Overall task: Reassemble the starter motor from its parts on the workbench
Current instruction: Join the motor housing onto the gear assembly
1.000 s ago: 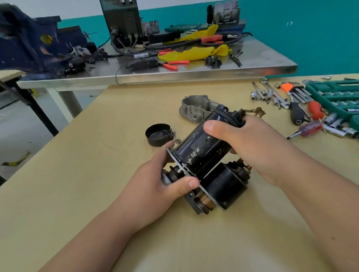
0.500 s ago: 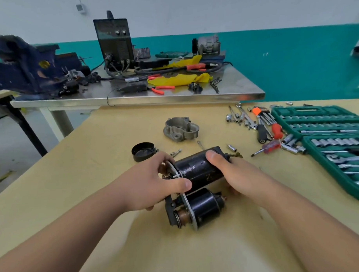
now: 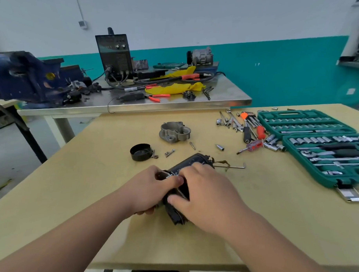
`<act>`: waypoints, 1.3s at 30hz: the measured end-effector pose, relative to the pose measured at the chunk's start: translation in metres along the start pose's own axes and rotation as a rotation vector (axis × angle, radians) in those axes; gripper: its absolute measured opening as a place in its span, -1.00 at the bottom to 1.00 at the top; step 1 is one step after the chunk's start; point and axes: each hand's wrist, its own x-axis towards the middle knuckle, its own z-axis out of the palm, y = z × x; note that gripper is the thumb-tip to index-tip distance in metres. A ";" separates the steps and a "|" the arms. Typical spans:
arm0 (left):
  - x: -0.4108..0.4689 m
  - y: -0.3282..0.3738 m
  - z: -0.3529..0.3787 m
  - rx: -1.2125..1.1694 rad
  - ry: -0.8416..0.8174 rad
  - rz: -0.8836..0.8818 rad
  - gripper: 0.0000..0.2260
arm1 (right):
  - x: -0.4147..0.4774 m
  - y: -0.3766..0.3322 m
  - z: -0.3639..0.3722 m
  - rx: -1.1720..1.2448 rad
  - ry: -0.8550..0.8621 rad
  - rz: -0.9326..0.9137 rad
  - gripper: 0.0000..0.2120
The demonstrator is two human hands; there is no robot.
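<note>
The black starter motor body (image 3: pixel 192 161) lies on the tan workbench (image 3: pixel 94 179), mostly covered by both hands. My left hand (image 3: pixel 150 187) grips its near left end, thumb over the metal flange. My right hand (image 3: pixel 205 192) wraps over the top and the lower solenoid part (image 3: pixel 175 215). Behind it lie a grey cast end housing (image 3: pixel 174 132), a black round cap (image 3: pixel 140 152), loose bolts (image 3: pixel 169 153) and a long thin through-bolt (image 3: pixel 232 166).
A green socket set case (image 3: pixel 325 147) lies open at the right, with screwdrivers (image 3: pixel 254 141), hex keys and sockets scattered beside it. A steel table (image 3: pixel 173 104) behind carries a blue vise (image 3: pixel 26 80), a black welder box, pliers and yellow cloth.
The motor came down from mid-air onto the bench. My right hand slid from the motor's far end to cover its near part, beside my left hand. The camera tilted up.
</note>
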 end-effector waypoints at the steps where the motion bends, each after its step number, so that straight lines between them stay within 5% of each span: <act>1: -0.001 -0.001 0.000 -0.012 -0.009 0.011 -0.41 | 0.003 -0.001 0.004 0.030 0.014 0.016 -0.60; 15: -0.006 -0.019 -0.011 -0.307 -0.150 0.033 -0.81 | 0.010 -0.003 0.019 0.405 0.142 0.115 -0.87; 23: 0.009 -0.037 -0.013 -0.159 0.053 0.333 -0.67 | 0.011 0.010 0.011 0.416 0.092 0.031 -0.90; 27: 0.009 -0.041 0.004 -0.177 0.228 0.541 -0.83 | 0.010 0.021 0.005 0.446 0.071 -0.005 -0.88; 39: 0.007 -0.037 0.020 -0.167 0.326 0.606 -0.76 | 0.009 0.024 -0.003 0.330 0.045 0.038 -0.89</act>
